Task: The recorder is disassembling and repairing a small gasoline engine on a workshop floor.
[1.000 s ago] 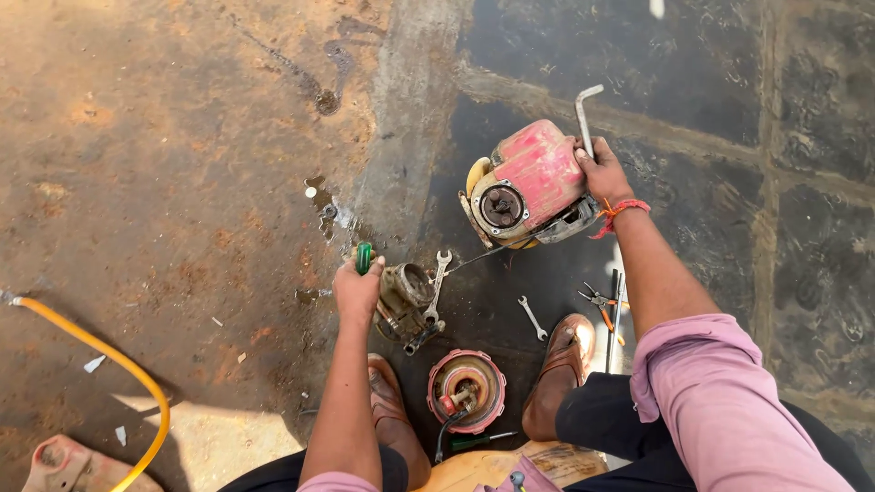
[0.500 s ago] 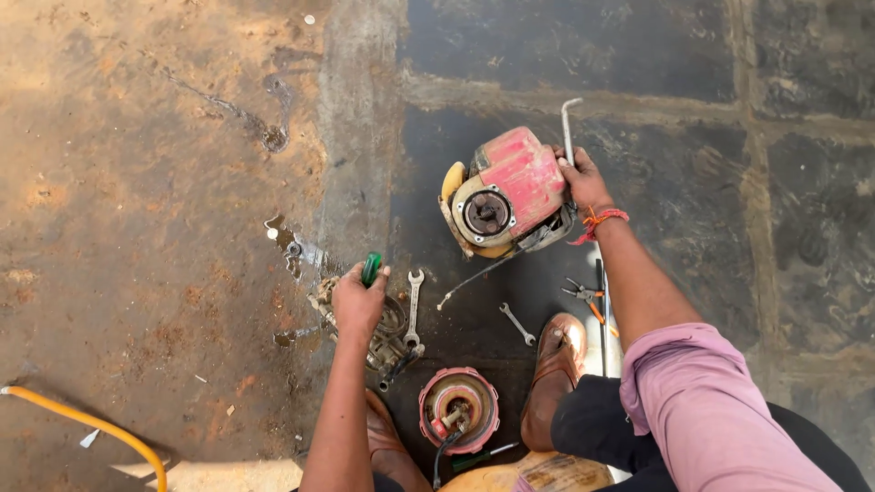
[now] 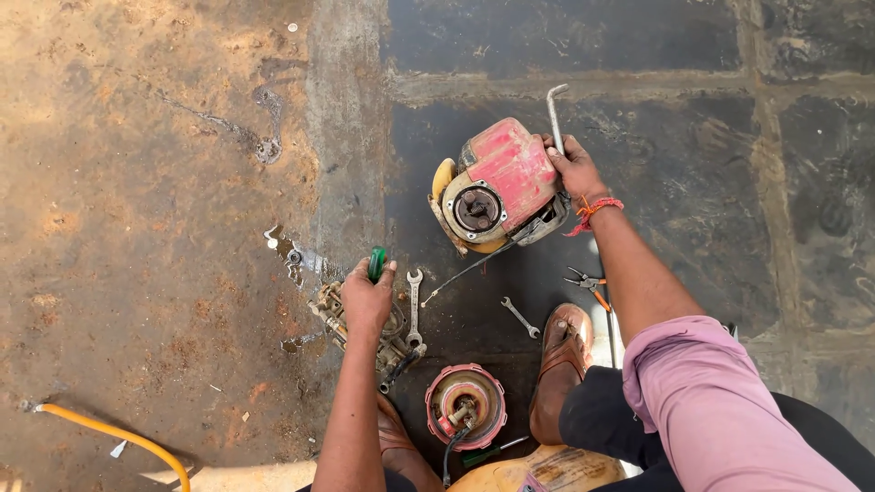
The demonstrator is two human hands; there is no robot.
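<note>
Both hands were busy on the floor: the right hand (image 3: 572, 166) gripped a bent metal rod (image 3: 554, 117) against the side of a red engine (image 3: 501, 187), which lay tilted on the dark stone slabs (image 3: 729, 182) straight ahead of the person. Lower left, the left hand (image 3: 366, 301) was clenched around a green-handled tool (image 3: 375, 263), seemingly a screwdriver, though its shaft was hidden, and rested over a grimy metal part (image 3: 365, 333). Just beside that hand lay a spanner (image 3: 414, 305), with a smaller spanner (image 3: 519, 317) and orange-handled pliers (image 3: 588, 284) further right, near a brown shoe (image 3: 558, 364). A round red-rimmed cover (image 3: 466, 406) sat between the feet. At far left, a yellow hose (image 3: 118, 437) curved across the dusty concrete (image 3: 137, 182).
</note>
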